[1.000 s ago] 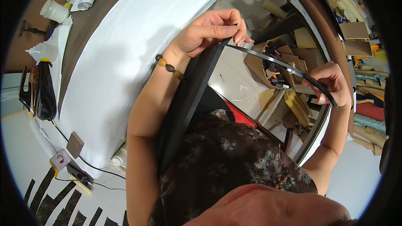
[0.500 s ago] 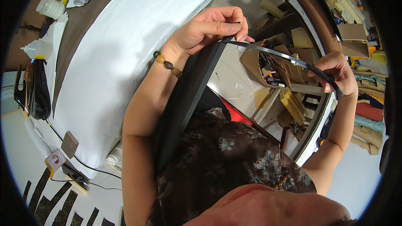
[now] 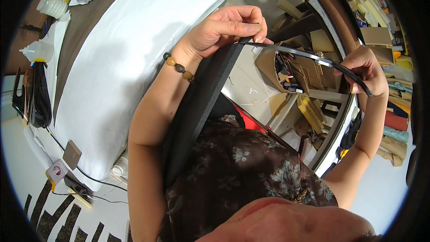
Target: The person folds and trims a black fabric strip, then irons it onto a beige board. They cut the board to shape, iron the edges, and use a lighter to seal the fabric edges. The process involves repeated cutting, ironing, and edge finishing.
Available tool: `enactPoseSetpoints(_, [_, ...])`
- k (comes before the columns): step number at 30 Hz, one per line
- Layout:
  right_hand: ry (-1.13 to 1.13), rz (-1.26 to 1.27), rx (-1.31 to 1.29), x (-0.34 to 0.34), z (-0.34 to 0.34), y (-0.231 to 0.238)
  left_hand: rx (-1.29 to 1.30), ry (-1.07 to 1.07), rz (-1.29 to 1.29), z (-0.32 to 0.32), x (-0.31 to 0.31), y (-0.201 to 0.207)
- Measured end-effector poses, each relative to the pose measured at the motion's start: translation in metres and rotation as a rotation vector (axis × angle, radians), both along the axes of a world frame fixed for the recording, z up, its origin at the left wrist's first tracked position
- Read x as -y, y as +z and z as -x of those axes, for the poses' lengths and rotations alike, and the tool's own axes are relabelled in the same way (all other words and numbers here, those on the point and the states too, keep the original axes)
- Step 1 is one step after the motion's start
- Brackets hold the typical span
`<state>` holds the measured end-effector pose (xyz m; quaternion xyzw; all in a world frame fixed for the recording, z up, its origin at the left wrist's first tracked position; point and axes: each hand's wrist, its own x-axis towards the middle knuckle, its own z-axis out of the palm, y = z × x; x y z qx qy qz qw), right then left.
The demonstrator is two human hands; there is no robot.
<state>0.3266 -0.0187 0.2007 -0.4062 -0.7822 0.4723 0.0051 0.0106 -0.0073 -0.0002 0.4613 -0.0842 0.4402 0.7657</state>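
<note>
Pinching black panel (image 3: 208, 94) by its twelve-o'clock end with left hand (image 3: 224, 31); gripping scissors (image 3: 313, 57) at two o'clock with right hand (image 3: 369, 71). Can't read reddish label (image 3: 57, 170) on white box (image 3: 52, 176) at eight.

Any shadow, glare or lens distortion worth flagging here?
Head view: a soft shadow falls across the large white sheet beside the left forearm; head view: light glints on the black-handled metal scissors; head view: the fisheye bends edges toward the dark rim.

Black panel (image 3: 204, 98) partly hidden behind the left forearm (image 3: 154, 112)
</note>
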Motion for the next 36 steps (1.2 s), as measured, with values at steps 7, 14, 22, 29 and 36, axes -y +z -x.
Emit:
enactPoseSetpoints(7, [0.023, -0.071, 0.017, 0.001, 0.004, 0.005, 0.004, 0.001, 0.01, -0.001, 0.0, 0.0])
enactPoseSetpoints(14, [0.087, -0.132, 0.072, -0.001, 0.003, 0.009, 0.034, 0.024, -0.011, -0.001, 0.001, -0.004])
enactPoseSetpoints(22, [-0.061, -0.625, -0.159, -0.055, -0.013, -0.035, 0.004, 0.26, -0.001, 0.011, 0.006, -0.002])
enactPoseSetpoints(29, [0.111, -0.924, -0.083, -0.148, 0.204, -0.189, -0.063, 0.653, 0.01, 0.034, 0.035, -0.002])
enactPoseSetpoints(36, [0.22, -0.942, -0.098, -0.179, 0.294, -0.257, 0.007, 0.754, 0.117, 0.037, 0.052, -0.005])
